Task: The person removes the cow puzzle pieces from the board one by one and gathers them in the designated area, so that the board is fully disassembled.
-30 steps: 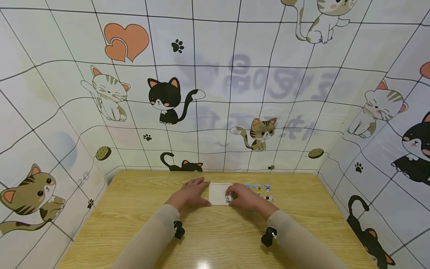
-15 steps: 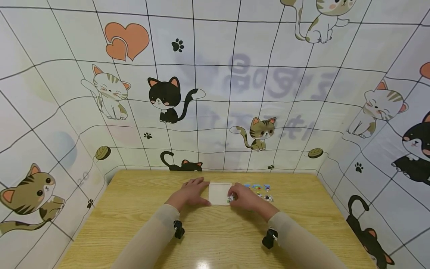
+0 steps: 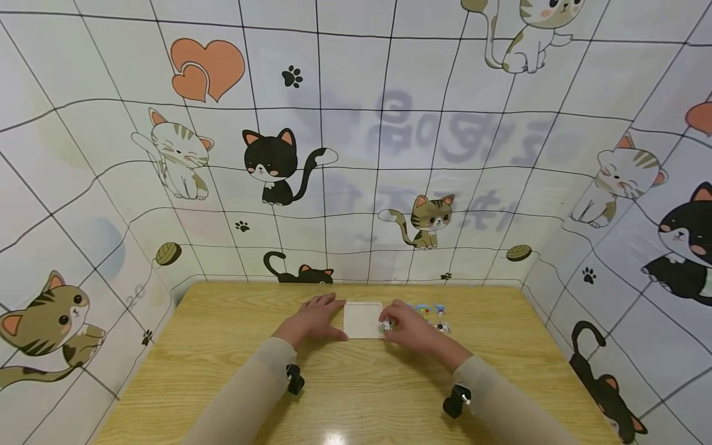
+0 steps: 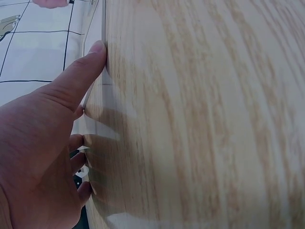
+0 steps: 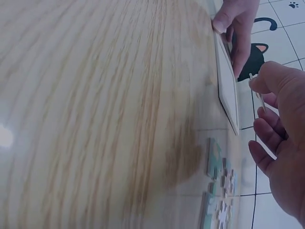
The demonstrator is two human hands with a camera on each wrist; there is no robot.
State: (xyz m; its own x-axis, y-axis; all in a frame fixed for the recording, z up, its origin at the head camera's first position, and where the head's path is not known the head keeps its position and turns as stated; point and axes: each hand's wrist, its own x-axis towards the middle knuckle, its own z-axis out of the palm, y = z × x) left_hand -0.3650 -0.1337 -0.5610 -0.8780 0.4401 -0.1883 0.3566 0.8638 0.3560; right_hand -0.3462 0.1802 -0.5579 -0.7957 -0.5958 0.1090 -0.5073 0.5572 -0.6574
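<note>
A flat, pale puzzle board (image 3: 361, 320) with a raised rim lies near the table's far edge. My left hand (image 3: 316, 320) rests at its left side, thumb on the near corner and forefinger at the far one; in the left wrist view the thumb (image 4: 78, 78) lies straight against the rim. Over the board's right edge my right hand (image 3: 413, 329) pinches a small printed jigsaw piece (image 3: 385, 324) between thumb and fingers. The right wrist view shows this jigsaw piece (image 5: 261, 101) edge-on and raised above the board, its picture hidden.
Several loose jigsaw pieces (image 3: 441, 327) lie to the right of the board, partly behind my right hand; the right wrist view shows these jigsaw pieces (image 5: 213, 160) flat on the wooden table (image 3: 356, 389). A cat-printed curtain (image 3: 356, 185) rises behind the table and on both sides.
My right hand has shifted slightly to the right with the jigsaw piece, from over the board to its right edge. The left hand has stayed at the board's left side.
</note>
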